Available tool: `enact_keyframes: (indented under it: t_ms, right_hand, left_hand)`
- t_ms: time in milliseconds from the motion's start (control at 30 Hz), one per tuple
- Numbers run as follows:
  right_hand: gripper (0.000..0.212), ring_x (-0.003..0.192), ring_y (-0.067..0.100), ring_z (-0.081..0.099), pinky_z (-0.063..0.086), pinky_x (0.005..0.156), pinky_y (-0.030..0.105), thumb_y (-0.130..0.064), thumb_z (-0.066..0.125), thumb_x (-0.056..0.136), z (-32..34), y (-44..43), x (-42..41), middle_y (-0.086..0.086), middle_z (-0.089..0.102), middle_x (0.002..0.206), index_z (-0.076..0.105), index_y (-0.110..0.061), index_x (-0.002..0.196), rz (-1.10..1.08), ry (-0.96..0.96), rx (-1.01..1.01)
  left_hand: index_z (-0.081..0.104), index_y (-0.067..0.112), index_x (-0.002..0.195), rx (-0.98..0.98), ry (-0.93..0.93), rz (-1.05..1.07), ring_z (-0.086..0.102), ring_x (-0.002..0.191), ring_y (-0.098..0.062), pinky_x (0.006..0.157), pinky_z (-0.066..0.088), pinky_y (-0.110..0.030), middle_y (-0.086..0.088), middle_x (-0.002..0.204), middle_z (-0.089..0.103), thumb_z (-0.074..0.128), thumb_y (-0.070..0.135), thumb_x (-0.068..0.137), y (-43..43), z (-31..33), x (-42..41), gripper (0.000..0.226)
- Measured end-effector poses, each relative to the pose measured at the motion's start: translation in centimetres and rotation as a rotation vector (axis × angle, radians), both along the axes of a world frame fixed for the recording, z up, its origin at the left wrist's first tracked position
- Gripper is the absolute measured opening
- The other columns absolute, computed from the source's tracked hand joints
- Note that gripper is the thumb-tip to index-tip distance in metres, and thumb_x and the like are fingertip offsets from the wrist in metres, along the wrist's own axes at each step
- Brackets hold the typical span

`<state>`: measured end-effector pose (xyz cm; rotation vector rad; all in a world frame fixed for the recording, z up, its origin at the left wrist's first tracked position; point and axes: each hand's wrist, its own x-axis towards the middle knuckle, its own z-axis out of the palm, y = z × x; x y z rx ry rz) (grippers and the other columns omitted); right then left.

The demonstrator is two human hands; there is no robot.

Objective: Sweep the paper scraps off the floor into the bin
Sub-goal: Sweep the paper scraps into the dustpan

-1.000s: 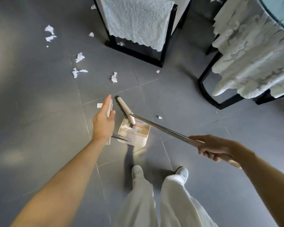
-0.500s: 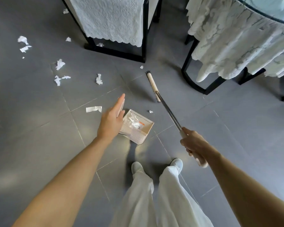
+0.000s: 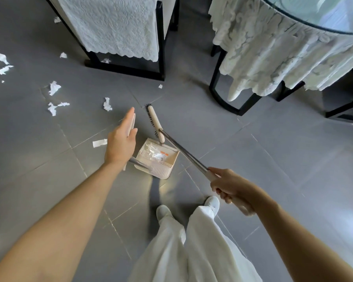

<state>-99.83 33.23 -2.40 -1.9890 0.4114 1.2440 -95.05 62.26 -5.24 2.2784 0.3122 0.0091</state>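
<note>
Holding dustpan (image 3: pixel 161 169) handle in left hand (image 3: pixel 120 143), gripping broom (image 3: pixel 154 123) pole tight in right hand (image 3: pixel 230 186). Light, floppy paper scraps (image 3: pixel 54 87) lying at ten o'clock from dustpan, some inside. Best pushed softly with broom.

I find no text, number, brand or sign I can read anywhere in my view. The nearest thing to print is a small orange mark on a crumpled clear wrapper (image 3: pixel 163 154) lying in the beige plastic dustpan (image 3: pixel 161 174). It is too blurred and too small for me to make out any letters on it.
</note>
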Motion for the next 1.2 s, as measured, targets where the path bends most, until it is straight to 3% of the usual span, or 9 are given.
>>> enact_keyframes:
  t_ms: [200, 367, 467, 567, 700, 767, 833, 967, 1200]
  right_hand:
    - [0.057, 0.051, 0.017, 0.048, 0.043, 0.043, 0.024, 0.0, 0.05, 0.088, 0.8, 1.8, 7.6, 0.01, 0.053, 0.069, 0.044, -0.024, 0.14, 0.008, -0.126, 0.004]
    - [0.043, 0.045, 0.023, 0.046, 0.039, 0.041, 0.024, 0.0, 0.045, 0.081, -1.3, 2.7, 16.6, 0.013, 0.052, 0.061, 0.054, -0.02, 0.117, 0.046, -0.228, -0.082]
    - [0.036, 0.044, 0.022, 0.046, 0.038, 0.04, 0.022, 0.0, 0.042, 0.08, -2.5, 3.5, 23.2, 0.013, 0.054, 0.065, 0.054, -0.017, 0.109, 0.131, -0.279, -0.158]
    - [0.033, 0.044, 0.021, 0.048, 0.035, 0.035, 0.017, -0.002, 0.04, 0.083, -3.5, 4.8, 29.7, 0.012, 0.054, 0.072, 0.051, -0.018, 0.11, 0.256, -0.307, -0.223]
    - [0.033, 0.054, 0.023, 0.049, 0.033, 0.037, 0.018, 0.0, 0.036, 0.085, -5.5, 6.7, 36.3, 0.015, 0.056, 0.09, 0.052, -0.015, 0.11, 0.376, -0.34, -0.277]
    - [0.033, 0.061, 0.025, 0.05, 0.034, 0.039, 0.02, 0.0, 0.038, 0.085, -6.9, 7.5, 38.6, 0.017, 0.057, 0.099, 0.053, -0.014, 0.111, 0.427, -0.341, -0.28]
    - [0.028, 0.07, 0.027, 0.052, 0.035, 0.043, 0.021, -0.002, 0.041, 0.084, -7.9, 8.4, 39.9, 0.018, 0.058, 0.102, 0.052, -0.017, 0.105, 0.487, -0.333, -0.281]
    - [0.019, 0.082, 0.023, 0.046, 0.03, 0.051, 0.024, -0.003, 0.047, 0.083, -8.6, 10.8, 39.0, 0.009, 0.048, 0.082, 0.041, -0.017, 0.094, 0.646, -0.282, -0.227]
    - [0.024, 0.05, 0.016, 0.046, 0.039, 0.045, 0.021, -0.001, 0.046, 0.084, -6.1, 16.6, 31.7, 0.007, 0.049, 0.065, 0.052, -0.006, 0.107, 0.535, -0.127, -0.03]
  left_hand:
    - [0.031, 0.026, 0.148, -0.004, -0.05, 0.101, 0.043, 0.132, -0.018, 0.096, 0.026, -0.01, 0.008, 0.146, 0.043, 0.047, 0.007, 0.097, 2.6, 1.0, 3.5, 0.057]
    - [0.031, 0.029, 0.148, 0.013, -0.045, 0.133, 0.047, 0.129, -0.018, 0.1, 0.028, -0.014, 0.01, 0.146, 0.043, 0.048, 0.009, 0.097, 3.6, 1.4, 8.8, 0.057]
    - [0.033, 0.026, 0.147, 0.021, -0.043, 0.173, 0.05, 0.121, -0.012, 0.093, 0.027, -0.001, 0.011, 0.142, 0.046, 0.049, 0.007, 0.096, 4.2, 1.7, 12.6, 0.056]
    - [0.036, 0.022, 0.146, -0.007, -0.053, 0.222, 0.044, 0.114, 0.012, 0.089, 0.022, 0.008, 0.03, 0.129, 0.039, 0.049, 0.002, 0.095, 4.6, 2.0, 15.8, 0.056]
    - [0.041, 0.036, 0.141, -0.057, -0.004, 0.309, 0.051, 0.101, 0.022, 0.083, 0.028, 0.006, 0.048, 0.12, 0.037, 0.051, 0.006, 0.095, 6.1, 1.8, 17.9, 0.056]
    - [0.04, 0.049, 0.134, -0.101, 0.013, 0.344, 0.046, 0.111, 0.023, 0.091, 0.033, -0.004, 0.056, 0.114, 0.038, 0.051, 0.007, 0.096, 6.9, 1.9, 17.8, 0.058]
    - [0.041, 0.047, 0.133, -0.184, 0.014, 0.387, 0.043, 0.121, 0.015, 0.094, 0.035, -0.011, 0.053, 0.115, 0.042, 0.05, 0.005, 0.097, 7.4, 2.2, 17.3, 0.056]
    - [0.043, 0.027, 0.137, -0.244, 0.014, 0.482, 0.038, 0.108, 0.032, 0.087, 0.028, 0.006, 0.044, 0.12, 0.043, 0.05, -0.001, 0.095, 8.1, 3.2, 15.7, 0.05]
    - [0.043, 0.052, 0.123, -0.241, 0.027, 0.541, 0.036, 0.105, 0.035, 0.089, 0.025, 0.008, 0.04, 0.122, 0.043, 0.052, 0.002, 0.095, 10.6, 3.8, 8.9, 0.058]
